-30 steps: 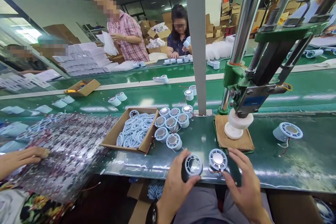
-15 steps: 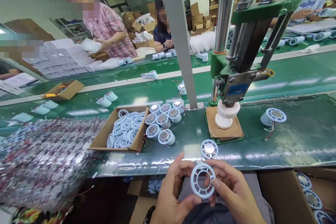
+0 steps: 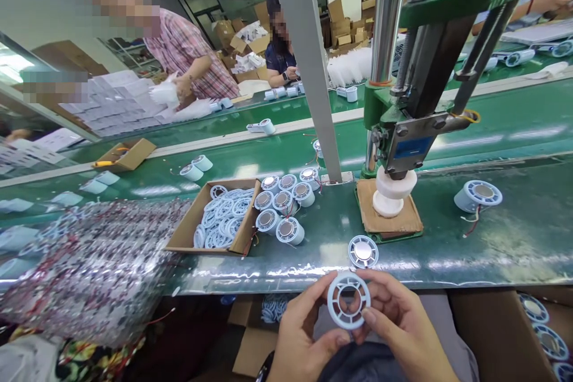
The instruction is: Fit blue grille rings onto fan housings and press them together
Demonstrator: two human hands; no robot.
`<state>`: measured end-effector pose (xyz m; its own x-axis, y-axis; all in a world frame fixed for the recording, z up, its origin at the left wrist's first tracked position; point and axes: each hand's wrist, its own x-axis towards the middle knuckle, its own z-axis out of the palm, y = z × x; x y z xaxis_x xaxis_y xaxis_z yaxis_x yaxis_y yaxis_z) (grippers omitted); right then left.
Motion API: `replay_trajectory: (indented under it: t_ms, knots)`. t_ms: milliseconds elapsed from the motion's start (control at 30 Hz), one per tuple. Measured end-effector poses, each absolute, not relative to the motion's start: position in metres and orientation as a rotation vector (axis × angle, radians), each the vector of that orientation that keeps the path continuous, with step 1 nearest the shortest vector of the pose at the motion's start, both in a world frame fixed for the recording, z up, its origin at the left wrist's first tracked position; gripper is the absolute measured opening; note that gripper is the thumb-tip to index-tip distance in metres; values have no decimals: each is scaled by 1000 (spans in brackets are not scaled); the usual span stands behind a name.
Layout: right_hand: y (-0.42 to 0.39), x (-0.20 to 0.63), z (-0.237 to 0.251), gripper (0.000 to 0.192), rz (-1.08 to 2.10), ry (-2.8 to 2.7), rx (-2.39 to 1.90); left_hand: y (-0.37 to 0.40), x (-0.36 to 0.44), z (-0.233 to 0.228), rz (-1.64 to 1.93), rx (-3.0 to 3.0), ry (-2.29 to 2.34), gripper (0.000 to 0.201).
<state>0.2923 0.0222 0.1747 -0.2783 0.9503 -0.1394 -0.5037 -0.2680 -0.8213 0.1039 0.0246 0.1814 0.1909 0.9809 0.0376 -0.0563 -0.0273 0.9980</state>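
Observation:
A light blue spoked plastic ring (image 3: 332,304) is held upright between my two hands above my lap, at the bench's front edge. My left hand (image 3: 301,334) pinches its left side, thumb low and fingertips near the top. My right hand (image 3: 403,323) grips the right side, with the thumb on the rim and other fingers behind, partly seen through the openings. Just beyond the ring, a round blue part with a silver disc (image 3: 363,252) sits on the green bench (image 3: 322,268). Several similar cylindrical parts (image 3: 286,230) with thin wires stand to the left.
A cardboard box (image 3: 181,243) full of blue rings stands left, beside a heap of wired pieces in clear plastic (image 3: 116,250). A green press (image 3: 409,137) with white blocks rises at right; another blue part (image 3: 478,197) stands beyond it. Co-workers (image 3: 188,54) work across the conveyor (image 3: 233,158).
The view has shifted slightly, so the bench items sit a little further right. My left index finger has come down from a raised position onto the ring's top; the ring stays in both hands.

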Motion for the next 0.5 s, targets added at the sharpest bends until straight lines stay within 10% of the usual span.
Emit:
replay_trajectory:
  t_ms: [500]
  knots:
    - [23, 286, 177, 49, 1848, -710, -666, 27, 100, 185, 1009, 1219, 1078, 64]
